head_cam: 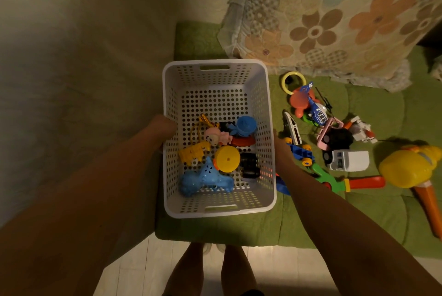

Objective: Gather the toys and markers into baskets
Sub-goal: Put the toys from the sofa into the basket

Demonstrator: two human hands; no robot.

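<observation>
Flanking a white perforated plastic basket [215, 78] with both hands: left hand [165, 128] against its left wall, right hand [281, 145] against its right wall. Fingers hidden on both, so cannot tell whether gripping or loose. Sitting on a green quilted cushion [373, 114]. Holding at its near end a bumpy blue plastic toy [203, 178], a smooth yellow disc [227, 159] and a pink round-headed figure [212, 136]. Lying to the right on the cushion: a boxy white truck [346, 160], a thin yellow ring [293, 81] and a glossy yellow toy with an orange handle [406, 169].

Green mat [373, 109]: basket [260, 94], loose toys [346, 160], floral blanket [334, 20].
</observation>
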